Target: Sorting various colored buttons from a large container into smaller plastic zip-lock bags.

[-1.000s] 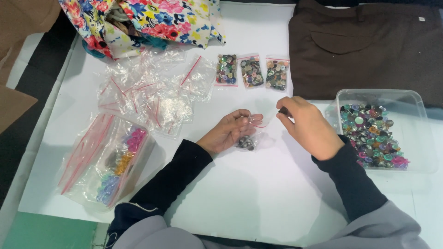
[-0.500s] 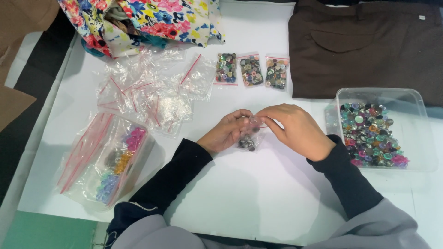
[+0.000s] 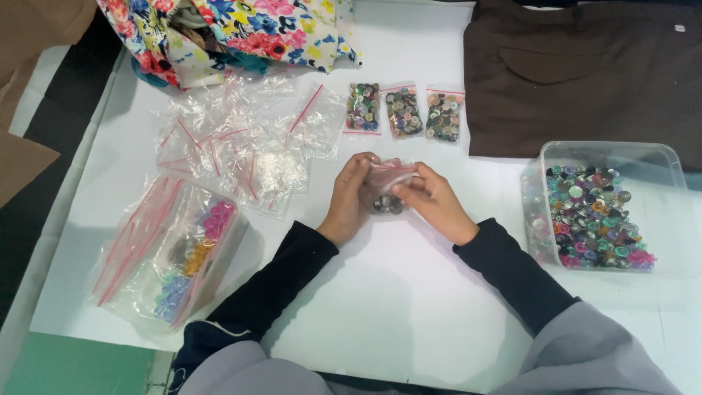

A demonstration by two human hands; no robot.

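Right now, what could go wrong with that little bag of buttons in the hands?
The small clear bag hangs between the left hand and right hand above the white table. If its top is not fully shut, buttons might spill and roll. The open plastic tub of buttons sits near the right elbow; a bump could perhaps tip it.

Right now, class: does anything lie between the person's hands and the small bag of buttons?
Nothing visible does. The left hand and right hand already grip the small bag of buttons directly, above the white table.
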